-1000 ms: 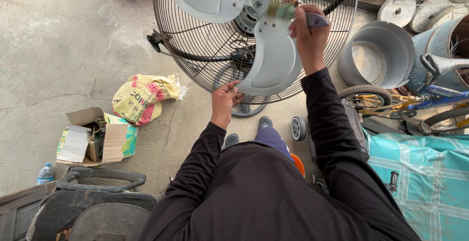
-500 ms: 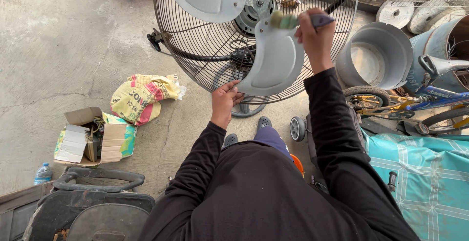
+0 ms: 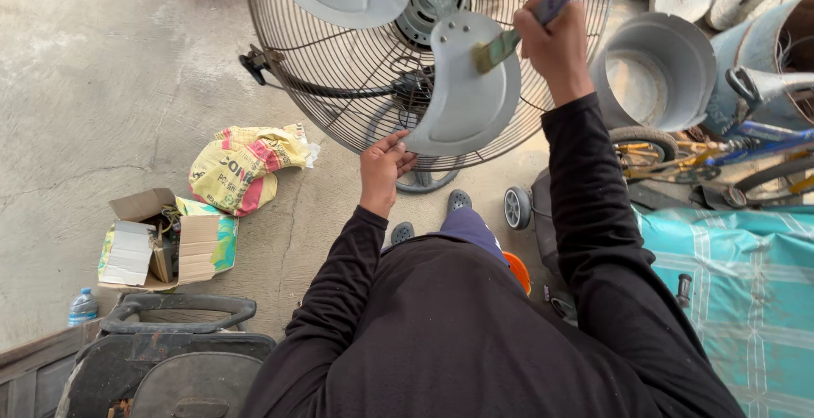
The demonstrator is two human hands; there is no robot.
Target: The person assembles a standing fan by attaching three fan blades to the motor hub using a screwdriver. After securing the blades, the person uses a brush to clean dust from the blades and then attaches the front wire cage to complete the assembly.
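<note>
- Gripping a paintbrush by its dark handle, the right hand is closed tight around it at the upper middle of the frame, the flat bristles touching the smooth grey metal fan blade.
- Fingers of the left hand are pinched on the blade's rounded lower edge, near the centre of the frame.
- That blade belongs to a big fan with a round wire cage of thin dark rods.
- At the upper right sits a dull metal bucket.
- On the rough concrete floor at left lie a crumpled yellow sack and an open cardboard box.
</note>
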